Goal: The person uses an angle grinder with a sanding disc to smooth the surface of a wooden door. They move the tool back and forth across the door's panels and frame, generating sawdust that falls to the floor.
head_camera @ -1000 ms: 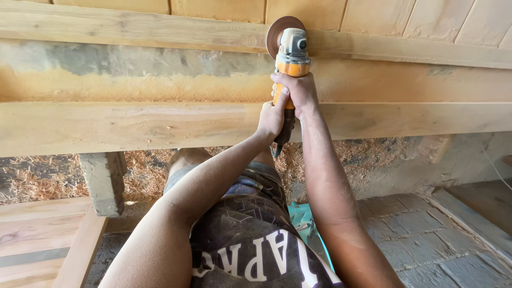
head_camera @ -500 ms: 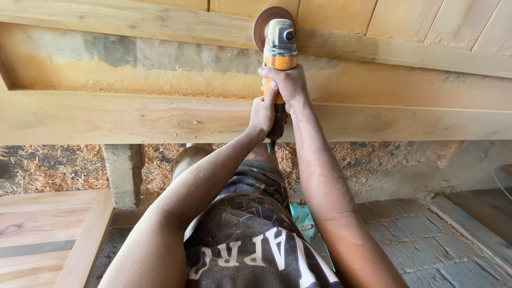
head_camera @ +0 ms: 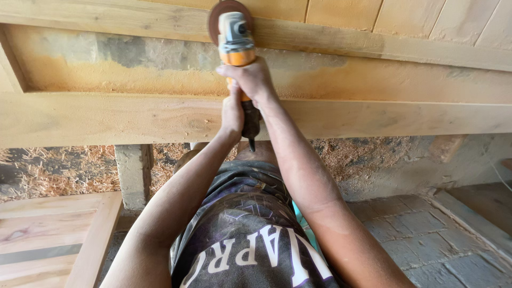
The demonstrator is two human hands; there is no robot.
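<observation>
With the right hand (head_camera: 250, 80) and the left hand (head_camera: 233, 114) both closed tight around the angle grinder (head_camera: 234, 40) at 12 o'clock, its disc (head_camera: 216, 16) could gouge the wooden rail (head_camera: 133, 21) if tilted.

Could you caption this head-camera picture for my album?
Both hands, right hand ahead of left hand, press an angle grinder against a wooden panel.

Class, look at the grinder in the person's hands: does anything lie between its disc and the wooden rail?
Nothing visible does. Both hands grip the grinder, and its disc sits against the rail.
</observation>
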